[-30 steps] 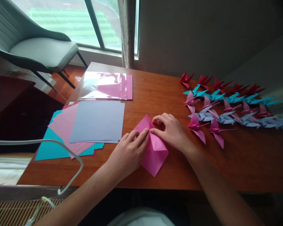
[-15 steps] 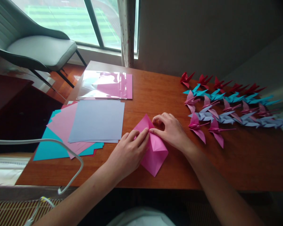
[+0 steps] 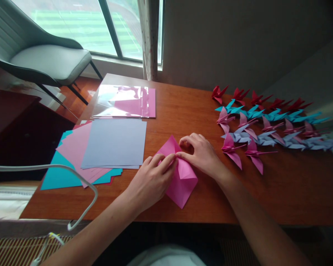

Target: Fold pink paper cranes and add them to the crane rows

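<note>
A bright pink sheet of origami paper, partly folded and creased, lies on the wooden table with one corner toward me. My left hand covers its left side, fingers bent and pressed on the paper near the middle. Close against it, my right hand pinches at the same central spot with thumb and curled fingers. The fingertips of both hands nearly meet there, and they hide part of the folds.
Rows of folded paper cranes in red, turquoise, light pink, lavender and bright pink stand at right. Left are lavender sheets, turquoise sheets, a clear packet, a white cable and a chair.
Both hands stay at the middle of the pink paper; the left fingertips have shifted very slightly to the right. The whole view has moved a little.
</note>
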Motion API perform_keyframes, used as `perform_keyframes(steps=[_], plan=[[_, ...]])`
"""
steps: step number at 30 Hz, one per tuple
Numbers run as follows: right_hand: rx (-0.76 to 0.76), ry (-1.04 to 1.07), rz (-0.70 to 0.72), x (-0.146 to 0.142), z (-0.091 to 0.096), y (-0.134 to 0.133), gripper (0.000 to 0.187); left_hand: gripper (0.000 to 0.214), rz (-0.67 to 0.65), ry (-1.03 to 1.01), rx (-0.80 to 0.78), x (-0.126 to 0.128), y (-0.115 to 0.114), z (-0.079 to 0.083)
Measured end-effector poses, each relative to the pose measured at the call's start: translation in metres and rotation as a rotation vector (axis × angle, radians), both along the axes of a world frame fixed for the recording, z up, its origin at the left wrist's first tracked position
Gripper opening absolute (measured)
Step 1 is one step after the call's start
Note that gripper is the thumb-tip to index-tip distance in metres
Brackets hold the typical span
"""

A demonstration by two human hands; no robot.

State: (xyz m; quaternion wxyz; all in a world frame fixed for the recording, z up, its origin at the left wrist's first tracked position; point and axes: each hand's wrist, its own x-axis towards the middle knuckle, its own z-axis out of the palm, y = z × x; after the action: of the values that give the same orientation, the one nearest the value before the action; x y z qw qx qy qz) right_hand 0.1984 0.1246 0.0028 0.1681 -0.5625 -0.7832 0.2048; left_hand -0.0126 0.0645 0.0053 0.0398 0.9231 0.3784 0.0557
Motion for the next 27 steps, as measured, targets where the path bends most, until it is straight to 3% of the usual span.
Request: perform_keyframes(steps=[8,27], plan=[[-0.069,0.143,0.044,0.01,0.001,0.005,0.007,0.039,-0.009,0.019,0.016,0.001,0.001,0.002],[-0.046,0.068,-0.097,-0.005,0.002,0.005,0.011,0.051,-0.002,0.042,-0.028,0.0,0.002,0.001]])
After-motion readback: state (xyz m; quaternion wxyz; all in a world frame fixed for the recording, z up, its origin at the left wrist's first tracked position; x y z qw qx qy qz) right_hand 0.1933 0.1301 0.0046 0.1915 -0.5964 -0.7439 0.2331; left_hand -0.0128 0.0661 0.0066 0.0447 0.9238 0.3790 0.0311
